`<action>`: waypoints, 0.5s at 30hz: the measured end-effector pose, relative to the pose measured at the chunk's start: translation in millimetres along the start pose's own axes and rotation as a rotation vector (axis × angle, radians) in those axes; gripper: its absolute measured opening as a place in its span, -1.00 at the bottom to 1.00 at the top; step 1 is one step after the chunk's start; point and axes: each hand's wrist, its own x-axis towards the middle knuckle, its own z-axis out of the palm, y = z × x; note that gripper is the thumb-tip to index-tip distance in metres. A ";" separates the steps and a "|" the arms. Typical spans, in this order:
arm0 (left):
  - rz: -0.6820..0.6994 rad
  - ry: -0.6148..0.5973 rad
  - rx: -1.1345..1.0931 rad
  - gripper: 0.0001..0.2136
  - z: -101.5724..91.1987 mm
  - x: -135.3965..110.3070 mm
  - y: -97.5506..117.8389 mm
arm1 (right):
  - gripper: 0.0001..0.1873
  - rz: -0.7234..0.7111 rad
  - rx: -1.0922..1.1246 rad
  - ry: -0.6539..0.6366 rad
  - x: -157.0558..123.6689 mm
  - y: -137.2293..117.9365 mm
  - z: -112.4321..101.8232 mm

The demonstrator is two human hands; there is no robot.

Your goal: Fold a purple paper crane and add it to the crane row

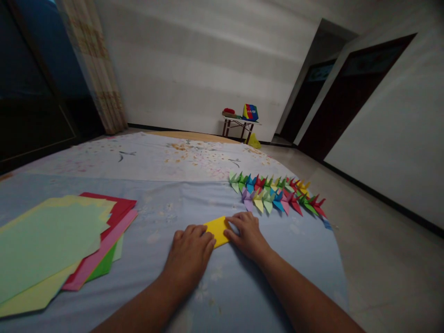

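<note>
Folded yellow paper sits right between my hands on pale blue cloth, a neat flat rectangle with crisp edges and sharp corners. Left hand comes in from the lower left, its slightly curved fingers butted against the near end of the paper. Right hand lies over the far end with its fingers spread on top. Neither hand is clenched; it looks more like pressing down than pinching, though I can't tell what the thumbs are doing.

Off to the left, not touching the hands, there's a loose fanned pile of big smooth paper sheets, mint green on top with yellow, pink, red and darker green edges poking out. Just past the right hand is a double row of origami cranes, all pointy wings and tails, in green, blue, red, purple, pink and yellow.

The soft, lightly creased cloth has a faint flower print and meets a whiter floral sheet farther out. Way back by the white wall, a small table holds a striped multicoloured box.
</note>
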 end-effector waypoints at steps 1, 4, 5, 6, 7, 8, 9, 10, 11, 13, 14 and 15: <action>-0.010 0.011 -0.014 -0.72 0.1 1.1 -1.4 | -0.65 -0.017 -0.011 0.020 -0.8 0.4 0.4; -0.031 0.039 -0.030 -0.79 2.8 3.0 -3.2 | -0.60 -0.066 -0.043 0.083 -2.6 1.3 0.8; -0.034 0.044 -0.029 -0.80 3.8 3.2 -3.1 | -0.59 -0.080 -0.052 0.102 -3.0 1.5 0.5; -0.035 0.046 -0.026 -0.81 4.6 3.3 -2.9 | -0.58 -0.091 -0.061 0.119 -3.4 1.7 0.0; -0.035 0.046 -0.021 -0.82 5.2 3.4 -2.6 | -0.58 -0.098 -0.069 0.133 -3.7 1.9 -0.6; -0.033 0.045 -0.017 -0.82 5.7 3.5 -2.4 | -0.58 -0.101 -0.077 0.141 -4.0 2.0 -1.2; -0.030 0.045 -0.013 -0.82 6.1 3.5 -2.3 | -0.57 -0.101 -0.085 0.142 -4.4 1.8 -1.7; -0.027 0.045 -0.009 -0.83 6.5 3.5 -2.3 | -0.56 -0.100 -0.092 0.137 -4.9 1.4 -2.0; -0.023 0.047 -0.006 -0.83 6.9 3.5 -2.6 | -0.55 -0.100 -0.098 0.126 -5.5 0.4 -2.0; -0.016 0.050 0.000 -0.84 8.1 3.3 -3.4 | -0.52 -0.102 -0.106 0.093 -7.0 -3.3 -1.3; -0.013 0.052 0.004 -0.85 8.8 3.2 -3.8 | -0.50 -0.104 -0.107 0.074 -7.8 -6.0 -0.6; -0.011 0.056 0.008 -0.85 9.4 3.1 -4.2 | -0.48 -0.103 -0.107 0.055 -8.6 -9.1 0.0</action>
